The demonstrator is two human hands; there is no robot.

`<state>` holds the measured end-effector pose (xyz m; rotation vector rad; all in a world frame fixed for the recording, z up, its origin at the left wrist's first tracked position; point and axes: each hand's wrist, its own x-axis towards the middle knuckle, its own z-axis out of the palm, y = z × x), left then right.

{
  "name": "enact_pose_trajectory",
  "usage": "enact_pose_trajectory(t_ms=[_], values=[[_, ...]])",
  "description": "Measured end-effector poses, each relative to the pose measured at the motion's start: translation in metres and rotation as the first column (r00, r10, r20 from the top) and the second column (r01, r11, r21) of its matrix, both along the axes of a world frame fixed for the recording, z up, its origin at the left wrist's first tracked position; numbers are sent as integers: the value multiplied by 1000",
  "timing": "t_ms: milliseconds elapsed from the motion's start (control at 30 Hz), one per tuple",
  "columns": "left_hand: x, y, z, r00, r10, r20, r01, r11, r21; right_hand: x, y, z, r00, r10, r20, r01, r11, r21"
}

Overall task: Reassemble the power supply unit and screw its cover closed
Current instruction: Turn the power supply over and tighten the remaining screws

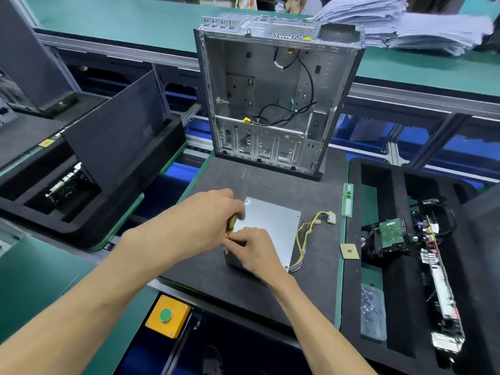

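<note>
Directly under both hands, on the dark mat of the worktop [270, 182], we list the power supply unit [273, 226]: a flat grey metal box with its cover on top, its long axis running from the near-left corner beneath the hands away to the far right.

Left hand [208, 212]: curled round the yellow and black handle of a screwdriver [232, 223], which stands roughly upright over the near-left corner of the box.

Right hand [254, 249]: fingers pinched together at the lower end of the screwdriver, touching the cover. We judge it is steadying the tip or a screw, though neither can be seen.

Both hands meet at the same corner, so neither is the nearer. We judge the coming move turns on keeping the tool square to the cover there.

Cable bundle [305, 234]: yellow, black and purple wires leaving the box's right side, ending in a pale plug just beyond the right hand.

Beyond the hands: an open computer case [276, 85] standing on the far edge of the mat.

To the right of the hands: a green memory stick [347, 200], a small square chip [349, 251], and a black foam tray [400, 266] with a drive and circuit boards.

Near the left forearm: a yellow box with a green button [167, 316].

Hidden: the screw, the tool's tip, and the box's near-left corner. One screw hole shows at the near-right corner, and whether it is filled we cannot tell.
</note>
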<state>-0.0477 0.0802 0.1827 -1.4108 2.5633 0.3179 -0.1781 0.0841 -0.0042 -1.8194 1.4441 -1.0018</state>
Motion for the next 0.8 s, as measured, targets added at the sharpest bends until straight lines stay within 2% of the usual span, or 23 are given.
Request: enact_pose_trajectory(t_ms=[67, 100, 200, 267, 400, 467, 533, 600, 733, 800], values=[[3, 2, 3, 998, -42, -39, 43, 999, 28, 0, 1, 1, 1000, 1, 17, -1, 1000, 10], [2, 6, 3, 999, -22, -39, 20, 999, -28, 0, 1, 1, 1000, -4, 29, 3, 1000, 18], [-4, 8, -4, 984, 169, 54, -153, 963, -224, -1, 0, -1, 999, -2, 52, 2, 1000, 17], [-3, 3, -7, 978, 208, 9, -202, 956, -213, 0, -1, -4, 999, 18, 27, -18, 1000, -2], [3, -1, -1, 997, -6, -73, 3, 999, -36, 0, -1, -4, 999, 5, 33, -5, 1000, 15], [3, 3, -1, 998, -10, -69, 1, 992, -126, -1, -1, -3, 999, 5, 43, -6, 1000, 23], [0, 5, -3, 993, 116, 10, -111, 968, -224, -1, -1, -4, 999, 3, 41, -4, 1000, 26], [1, 2, -4, 988, 154, -4, -151, 965, -215, -1, -2, -5, 1000, 22, 10, -22, 1000, 12], [8, -4, -1, 990, -49, -134, 46, 999, -26, -1, -3, -7, 1000, 16, -1, -16, 1000, 20], [9, 1, 1, 992, -53, -113, 42, 995, -94, -1, -3, -7, 1000, 6, 11, -6, 1000, 30]])
